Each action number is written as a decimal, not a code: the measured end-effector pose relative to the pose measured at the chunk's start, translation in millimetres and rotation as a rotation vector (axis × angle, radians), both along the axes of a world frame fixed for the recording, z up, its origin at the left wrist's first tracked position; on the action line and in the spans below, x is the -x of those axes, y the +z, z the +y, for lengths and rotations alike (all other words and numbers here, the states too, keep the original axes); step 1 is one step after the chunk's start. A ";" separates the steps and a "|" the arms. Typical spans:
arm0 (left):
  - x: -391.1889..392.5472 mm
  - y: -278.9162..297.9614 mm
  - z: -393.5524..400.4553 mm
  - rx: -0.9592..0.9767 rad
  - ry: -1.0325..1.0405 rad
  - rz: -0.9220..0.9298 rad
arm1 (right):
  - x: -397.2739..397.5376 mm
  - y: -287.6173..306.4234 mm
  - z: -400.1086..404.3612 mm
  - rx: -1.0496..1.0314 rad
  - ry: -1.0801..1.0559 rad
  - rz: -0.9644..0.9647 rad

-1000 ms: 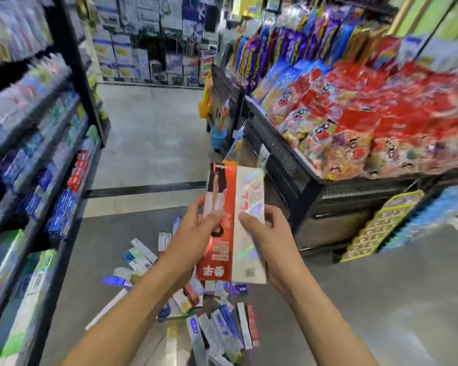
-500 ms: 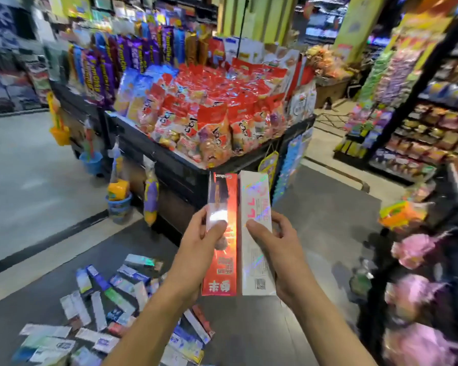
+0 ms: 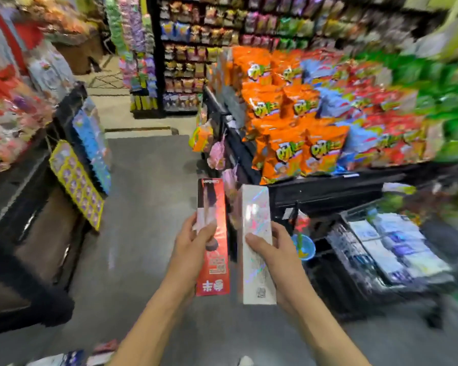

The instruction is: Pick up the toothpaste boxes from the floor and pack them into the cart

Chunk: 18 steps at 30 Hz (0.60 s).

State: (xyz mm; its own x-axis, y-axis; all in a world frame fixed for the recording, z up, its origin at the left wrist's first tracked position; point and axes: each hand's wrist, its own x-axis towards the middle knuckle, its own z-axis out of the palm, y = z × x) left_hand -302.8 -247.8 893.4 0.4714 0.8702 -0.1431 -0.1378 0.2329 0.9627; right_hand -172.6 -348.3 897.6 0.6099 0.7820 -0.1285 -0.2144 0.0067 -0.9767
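We took the cart (image 3: 397, 249) as our landmark; it stood low with boxes already packed inside, under a display of orange snack bags (image 3: 296, 122). Just beside it to the left, we held two toothpaste boxes upright, long axes pointing away, probably to lower them in flat. Our left hand (image 3: 193, 249) had its grip around the red box (image 3: 214, 233), our right hand (image 3: 273, 256) around the white box (image 3: 255, 244).
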 end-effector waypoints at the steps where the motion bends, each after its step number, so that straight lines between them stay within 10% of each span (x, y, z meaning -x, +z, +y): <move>1: -18.5 -0.8 -6.9 -0.003 -0.057 0.006 | -14.3 -1.7 -13.7 0.006 -0.047 0.003; 18: -373.4 -19.5 -160.4 -0.005 -0.766 0.099 | -287.8 -40.1 -213.9 -0.044 -0.600 0.069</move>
